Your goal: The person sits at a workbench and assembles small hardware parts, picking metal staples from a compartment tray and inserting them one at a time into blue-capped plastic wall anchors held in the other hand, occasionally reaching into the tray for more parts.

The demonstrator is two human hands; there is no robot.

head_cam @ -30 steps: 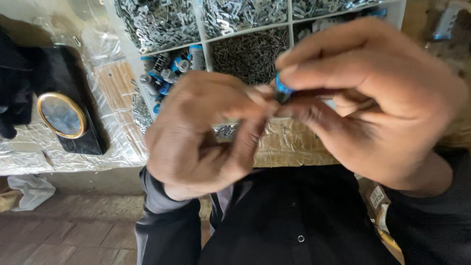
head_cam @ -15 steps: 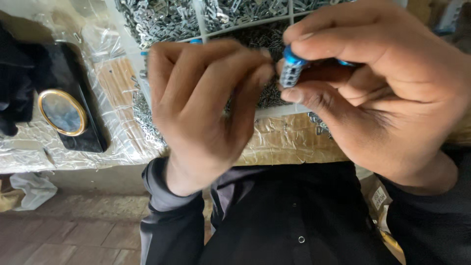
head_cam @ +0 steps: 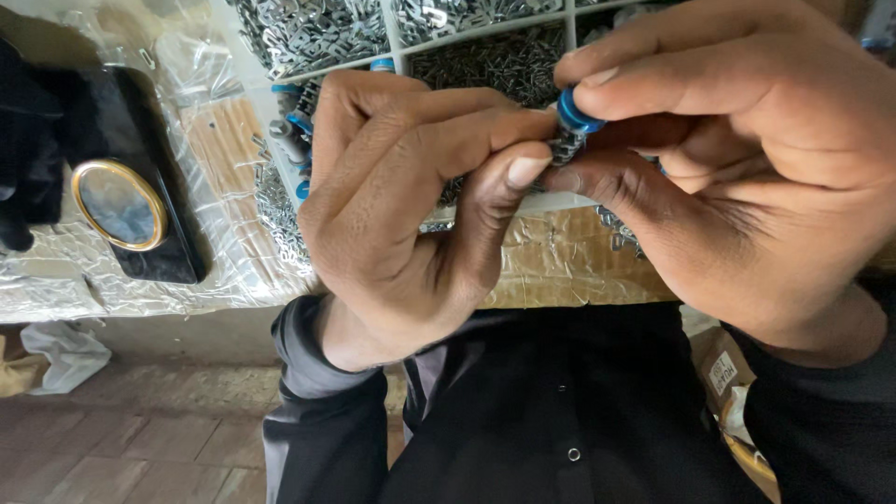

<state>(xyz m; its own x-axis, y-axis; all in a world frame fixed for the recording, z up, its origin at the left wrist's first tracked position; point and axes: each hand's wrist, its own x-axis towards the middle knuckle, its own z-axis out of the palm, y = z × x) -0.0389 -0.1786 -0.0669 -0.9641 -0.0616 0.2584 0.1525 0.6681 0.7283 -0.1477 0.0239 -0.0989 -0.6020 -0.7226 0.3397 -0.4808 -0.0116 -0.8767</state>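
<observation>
My right hand (head_cam: 747, 177) pinches a small blue plastic piece (head_cam: 577, 116) between thumb and forefinger, close to the camera. My left hand (head_cam: 411, 205) meets it from the left, thumb and fingertips pressed onto a tiny dark metal part (head_cam: 565, 149) just under the blue piece. Both hands hover above a white divided tray (head_cam: 397, 61) whose compartments hold heaps of small grey metal parts. More blue pieces (head_cam: 299, 121) lie in a compartment behind my left hand. How the metal part and blue piece join is hidden by my fingers.
A black case with a gold-rimmed oval mirror (head_cam: 121, 205) lies at left on crinkled clear plastic sheeting (head_cam: 224, 149). A brown cardboard edge (head_cam: 560, 261) runs under the tray. Below are my dark shirt (head_cam: 560, 411) and a brick floor (head_cam: 121, 439) with a crumpled cloth (head_cam: 56, 355).
Both hands have stayed together, turning the blue piece slightly. My left fingers have closed in tighter on the metal part under it.
</observation>
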